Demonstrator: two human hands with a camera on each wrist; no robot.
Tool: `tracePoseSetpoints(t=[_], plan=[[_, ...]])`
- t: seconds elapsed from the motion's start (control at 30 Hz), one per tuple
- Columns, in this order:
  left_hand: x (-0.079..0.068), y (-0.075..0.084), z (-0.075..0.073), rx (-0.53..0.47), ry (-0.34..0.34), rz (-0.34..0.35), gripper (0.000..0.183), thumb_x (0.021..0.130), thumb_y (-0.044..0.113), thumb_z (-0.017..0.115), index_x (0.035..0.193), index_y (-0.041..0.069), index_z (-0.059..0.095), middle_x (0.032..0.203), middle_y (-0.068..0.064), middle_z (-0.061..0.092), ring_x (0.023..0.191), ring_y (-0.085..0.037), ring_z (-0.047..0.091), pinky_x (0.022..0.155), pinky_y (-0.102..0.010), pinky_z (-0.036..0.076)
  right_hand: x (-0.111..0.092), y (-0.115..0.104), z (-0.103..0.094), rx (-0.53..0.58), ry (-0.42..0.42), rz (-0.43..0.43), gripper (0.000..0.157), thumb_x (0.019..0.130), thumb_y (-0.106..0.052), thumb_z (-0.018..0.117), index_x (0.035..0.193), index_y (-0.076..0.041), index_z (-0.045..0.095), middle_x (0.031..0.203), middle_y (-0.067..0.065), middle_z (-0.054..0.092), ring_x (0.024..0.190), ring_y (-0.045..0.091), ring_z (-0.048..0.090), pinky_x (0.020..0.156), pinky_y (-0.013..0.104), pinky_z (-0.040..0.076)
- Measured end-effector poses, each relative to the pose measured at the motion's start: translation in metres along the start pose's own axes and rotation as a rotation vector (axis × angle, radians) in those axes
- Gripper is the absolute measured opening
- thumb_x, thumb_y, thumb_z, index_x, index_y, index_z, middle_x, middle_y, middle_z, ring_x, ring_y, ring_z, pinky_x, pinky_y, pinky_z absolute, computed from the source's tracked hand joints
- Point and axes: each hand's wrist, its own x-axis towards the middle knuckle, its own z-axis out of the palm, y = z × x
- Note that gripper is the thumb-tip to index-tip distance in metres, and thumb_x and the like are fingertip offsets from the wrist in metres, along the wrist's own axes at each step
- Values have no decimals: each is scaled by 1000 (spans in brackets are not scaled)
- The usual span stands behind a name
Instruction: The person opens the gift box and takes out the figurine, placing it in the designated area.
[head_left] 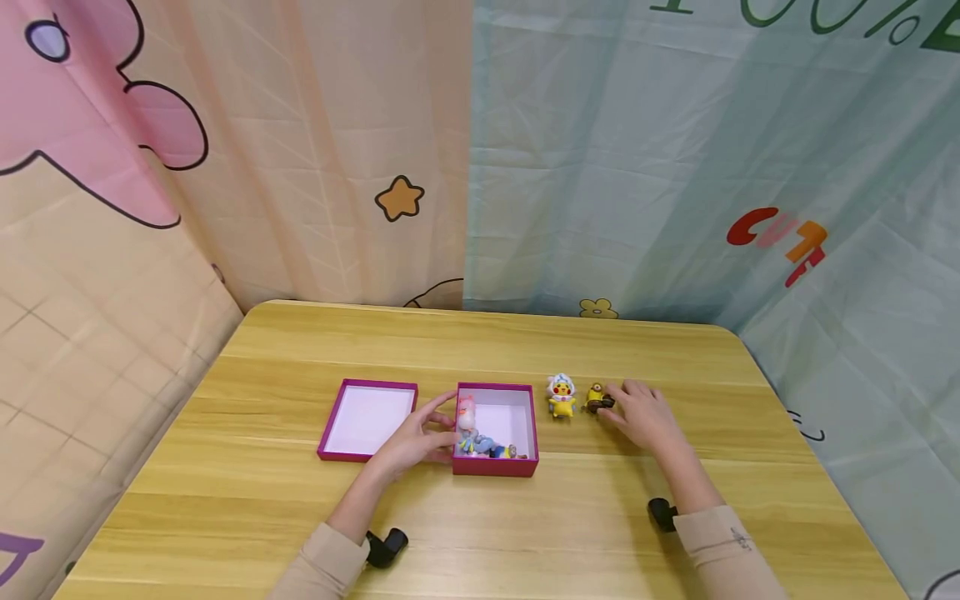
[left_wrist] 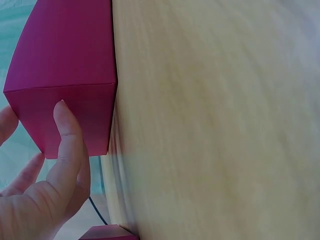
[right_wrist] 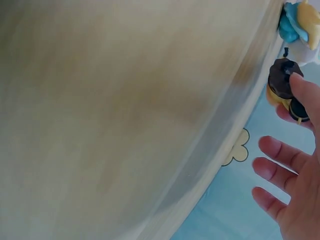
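My right hand [head_left: 637, 410] pinches a small yellow minion figurine [head_left: 596, 396] between thumb and index finger. Its dark side [right_wrist: 283, 79] faces the right wrist camera, and the other three fingers are spread away from it. Just left stands a Pikachu figurine [head_left: 561, 397] with a white and blue hood. My left hand [head_left: 414, 440] rests against the left side of a magenta box [head_left: 495, 467], the thumb on its wall [left_wrist: 90, 117] and the fingers extended. Inside the box lie several figurines, among them a pink and white one [head_left: 467, 413] and a grey-blue one [head_left: 482, 442].
The box's lid [head_left: 371, 417], white inside with a magenta rim, lies left of the box. Everything is on a wooden table [head_left: 585, 525] with rounded far corners. Printed curtains [head_left: 345, 150] hang behind it. Each wrist wears a black camera [head_left: 387, 548].
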Motion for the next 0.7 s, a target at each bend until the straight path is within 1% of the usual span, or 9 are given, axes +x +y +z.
tracePoseSetpoints(t=[0.2, 0.33, 0.43, 0.57, 0.7], plan=[[0, 0, 0, 7, 1, -1, 66, 86, 3, 60, 143, 13, 28, 114, -22, 40, 82, -22, 58, 76, -43, 55, 1, 1, 0, 3, -50, -1, 44, 89, -38, 56, 123, -10, 55, 108, 18, 54, 105, 39, 49, 85, 57, 39], [0, 0, 0, 2, -1, 0, 66, 86, 3, 60, 144, 13, 28, 114, -22, 40, 81, -22, 58, 76, -43, 55, 2, 0, 1, 7, -62, 2, 45, 89, -38, 56, 124, -11, 54, 105, 17, 54, 104, 39, 50, 84, 58, 39], [0, 1, 0, 6, -1, 0, 66, 86, 3, 60, 144, 13, 28, 114, -22, 40, 81, -22, 58, 75, -43, 55, 2, 1, 1, 11, -68, 12, 46, 89, -39, 55, 125, -10, 54, 109, 20, 54, 106, 40, 49, 86, 60, 38], [0, 1, 0, 10, -2, 0, 66, 86, 3, 60, 144, 13, 28, 114, -22, 40, 82, -22, 58, 75, -43, 55, 1, 2, 1, 13, -97, 27, 47, 91, -39, 53, 127, -9, 51, 115, 24, 52, 109, 43, 47, 89, 61, 37], [0, 1, 0, 6, -6, 1, 66, 86, 3, 59, 144, 13, 27, 114, -22, 40, 82, -22, 58, 75, -43, 55, 1, 2, 2, 6, -119, 38, 46, 91, -38, 52, 126, -9, 51, 112, 24, 52, 109, 43, 47, 88, 61, 37]])
